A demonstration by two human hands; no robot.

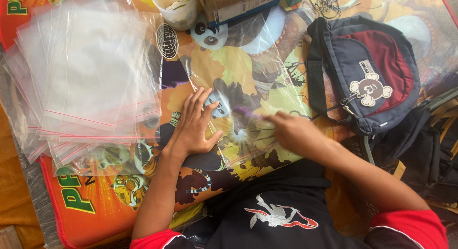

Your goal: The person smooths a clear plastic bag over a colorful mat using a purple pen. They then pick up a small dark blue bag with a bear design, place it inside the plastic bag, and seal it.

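Your left hand [195,125] lay flat, fingers spread and released, pressing down on a clear plastic bag [248,86] spread over the printed cartoon mat [90,201] that covered the surface. It gripped nothing; it only pinned the bag's left part. Your right hand [291,132] was over the bag's lower right part, blurred in motion, with something thin and purple [245,110] at its fingertips. You seemed to pinch it, but the blur kept me from telling whether the fingers were clenched on it or just brushing the film.

A fanned stack of similar clear bags [86,82] with red seal lines sat just to the left of your left hand, some edges overlapping. A white cup [174,8] and a cardboard box [238,3] stood at the far edge, touching or nearly touching the bag's top. A navy and maroon pouch [367,72] lay near on the right.

My judgement on the risks: the film was slick on the glossy mat, so easing your left palm could have let the bag slide or wrinkle under the right hand's stroke. A sweep of your left forearm might have scattered the loose stack. Pushing the bag away from you could have nudged the cup.
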